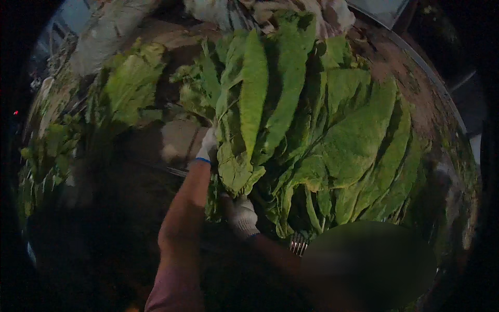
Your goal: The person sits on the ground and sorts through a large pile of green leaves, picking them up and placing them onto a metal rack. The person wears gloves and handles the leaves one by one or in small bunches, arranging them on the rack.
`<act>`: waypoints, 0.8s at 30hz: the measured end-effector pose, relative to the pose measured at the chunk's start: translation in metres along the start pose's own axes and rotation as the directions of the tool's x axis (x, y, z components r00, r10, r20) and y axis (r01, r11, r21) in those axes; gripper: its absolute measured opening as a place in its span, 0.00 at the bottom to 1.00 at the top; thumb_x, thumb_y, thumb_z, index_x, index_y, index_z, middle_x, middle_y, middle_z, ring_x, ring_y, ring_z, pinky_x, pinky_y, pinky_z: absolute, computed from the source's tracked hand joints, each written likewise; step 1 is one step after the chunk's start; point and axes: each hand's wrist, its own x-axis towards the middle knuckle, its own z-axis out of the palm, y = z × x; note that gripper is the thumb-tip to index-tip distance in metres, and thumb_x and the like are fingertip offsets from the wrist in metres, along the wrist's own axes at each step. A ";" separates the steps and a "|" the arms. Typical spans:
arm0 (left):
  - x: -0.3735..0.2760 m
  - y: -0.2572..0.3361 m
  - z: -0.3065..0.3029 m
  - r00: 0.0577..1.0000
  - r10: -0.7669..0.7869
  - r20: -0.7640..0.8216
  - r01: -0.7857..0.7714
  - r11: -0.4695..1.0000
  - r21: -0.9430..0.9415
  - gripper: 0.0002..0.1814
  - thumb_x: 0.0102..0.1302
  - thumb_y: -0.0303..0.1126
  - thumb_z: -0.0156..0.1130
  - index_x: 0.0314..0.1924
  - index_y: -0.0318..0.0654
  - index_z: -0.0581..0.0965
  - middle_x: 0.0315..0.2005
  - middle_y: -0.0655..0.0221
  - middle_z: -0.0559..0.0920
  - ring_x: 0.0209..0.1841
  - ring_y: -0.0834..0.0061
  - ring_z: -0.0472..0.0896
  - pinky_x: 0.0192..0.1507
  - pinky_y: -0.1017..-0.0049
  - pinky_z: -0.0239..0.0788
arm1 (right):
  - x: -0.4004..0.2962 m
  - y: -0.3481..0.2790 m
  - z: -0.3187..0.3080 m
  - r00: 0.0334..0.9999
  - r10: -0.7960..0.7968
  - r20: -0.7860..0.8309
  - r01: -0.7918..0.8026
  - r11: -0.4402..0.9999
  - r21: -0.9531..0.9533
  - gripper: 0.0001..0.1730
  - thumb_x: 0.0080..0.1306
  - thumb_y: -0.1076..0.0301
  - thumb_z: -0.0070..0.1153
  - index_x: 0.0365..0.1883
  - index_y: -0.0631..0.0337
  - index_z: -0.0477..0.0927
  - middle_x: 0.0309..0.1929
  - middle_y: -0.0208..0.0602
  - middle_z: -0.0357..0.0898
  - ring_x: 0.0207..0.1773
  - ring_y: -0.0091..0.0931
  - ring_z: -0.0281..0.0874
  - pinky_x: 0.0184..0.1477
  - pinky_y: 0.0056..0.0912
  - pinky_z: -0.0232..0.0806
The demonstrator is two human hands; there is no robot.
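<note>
A bundle of long, broad green leaves [253, 97], which look like tobacco leaves, lies before me and points away from my body. My left hand [209, 143], in a white knit glove with a blue cuff edge, grips the left side of this bundle; its fingers are partly hidden behind the leaves. Just below the bundle's near end is my right hand [243, 216], also in a white knit glove. Its fingers are dark and blurred, so I cannot tell whether they close on anything. To the right, large overlapping leaves [351, 136] spread out in a thick layer.
More green leaves [134, 84] lie at the upper left, beside pale sheeting [111, 35]. Behind my left hand is a light brown block-like object [179, 138]. A metal object with several prongs [298, 244] shows near my right forearm. Bare brown ground [417, 89] lies at the right.
</note>
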 end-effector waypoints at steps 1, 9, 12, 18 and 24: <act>0.007 0.001 0.013 0.995 0.053 0.082 -0.058 0.996 0.072 0.30 0.67 0.48 0.51 0.65 0.44 0.62 0.49 0.60 0.76 0.51 0.63 0.74 0.52 0.66 0.64 | 0.004 0.003 -0.003 0.999 -0.033 -0.027 0.033 0.999 -0.003 0.31 0.67 0.43 0.39 0.55 0.59 0.70 0.47 0.53 0.74 0.49 0.46 0.73 0.48 0.44 0.66; 0.008 -0.027 -0.037 0.941 0.171 0.292 -0.247 0.937 0.246 0.30 0.68 0.46 0.51 0.66 0.42 0.62 0.54 0.59 0.73 0.54 0.63 0.72 0.56 0.67 0.62 | 0.020 0.030 -0.027 0.857 -0.511 0.065 0.513 0.838 -0.188 0.30 0.65 0.46 0.44 0.57 0.59 0.69 0.49 0.51 0.74 0.50 0.45 0.73 0.49 0.43 0.67; 0.006 -0.018 -0.070 0.969 0.174 0.175 -0.218 0.935 0.279 0.30 0.68 0.45 0.50 0.66 0.41 0.62 0.55 0.59 0.72 0.55 0.63 0.71 0.57 0.67 0.61 | -0.031 0.057 -0.080 0.763 -0.602 0.236 0.643 0.741 -0.192 0.30 0.64 0.47 0.46 0.58 0.59 0.69 0.50 0.51 0.74 0.51 0.44 0.73 0.50 0.42 0.67; -0.042 0.025 -0.113 0.947 0.277 -0.164 -0.195 0.898 0.395 0.30 0.68 0.44 0.50 0.66 0.39 0.61 0.59 0.59 0.69 0.58 0.63 0.70 0.60 0.67 0.59 | -0.152 0.184 -0.233 0.785 -0.524 0.332 0.597 0.783 -0.176 0.31 0.62 0.49 0.50 0.59 0.59 0.68 0.51 0.49 0.74 0.52 0.44 0.73 0.51 0.42 0.67; -0.175 0.119 -0.051 0.790 0.552 -0.265 -0.463 0.822 0.333 0.29 0.69 0.42 0.50 0.66 0.37 0.61 0.62 0.58 0.67 0.61 0.63 0.68 0.63 0.68 0.57 | -0.260 0.395 -0.318 0.572 0.006 -0.820 0.007 1.000 0.012 0.35 0.57 0.54 0.60 0.60 0.60 0.67 0.54 0.48 0.73 0.56 0.42 0.71 0.57 0.40 0.65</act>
